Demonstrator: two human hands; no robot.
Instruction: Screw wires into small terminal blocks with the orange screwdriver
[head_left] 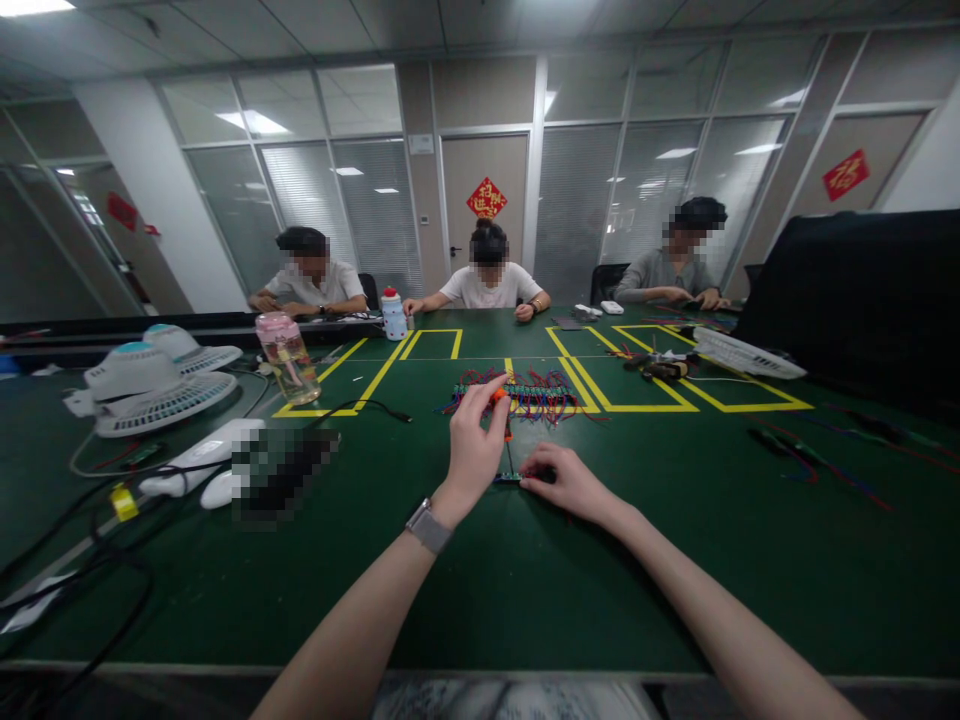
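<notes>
My left hand (474, 440) is closed around the handle of an orange-and-black screwdriver (508, 432), held upright. Its thin shaft points down to a small green circuit board (508, 478) lying on the table. Whether the tip sits in a screw is too small to tell. My right hand (564, 482) pinches the right end of that board between thumb and fingers. Beyond my hands lies a row of similar green boards (551, 391) with red and blue wires spreading from both sides.
The green table (465, 590) has yellow tape outlines. Fans (161, 390), a pink bottle (287, 360), a power strip (206, 455) and cables stand left. Pliers-like tools (660, 366), a white fan (746, 352) and wired boards (806, 455) are right. Three people sit opposite.
</notes>
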